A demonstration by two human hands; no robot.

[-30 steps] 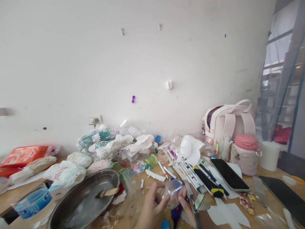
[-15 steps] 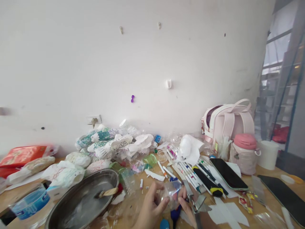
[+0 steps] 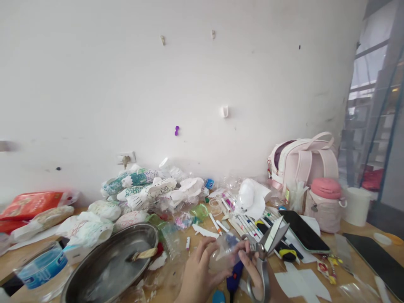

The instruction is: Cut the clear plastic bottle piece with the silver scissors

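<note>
Near the front edge my left hand (image 3: 198, 269) curls its fingers and thumb around a piece of clear plastic (image 3: 221, 257), which looks like a cut bottle section. My right hand (image 3: 252, 269) holds metal scissors (image 3: 261, 251), their blades parted and pointing up and to the right, away from the plastic. The fingertips of that hand also touch the plastic's right side. Below the plastic lies a dark blue tool (image 3: 233, 280), probably a glue gun, partly hidden by my hands.
To the left stands an oval metal basin (image 3: 94, 256) with a brush (image 3: 143, 254) in it. Markers (image 3: 249, 225), a yellow-black cutter (image 3: 287, 254), a phone (image 3: 304, 231) and cross-shaped white paper (image 3: 301, 282) lie right. Paper-covered shapes (image 3: 142, 189) and a pink backpack (image 3: 303, 164) line the wall.
The scissors have swung in my right hand, so the blades now point up and right, with the handle loop lower. The plastic has turned a little in my fingers.
</note>
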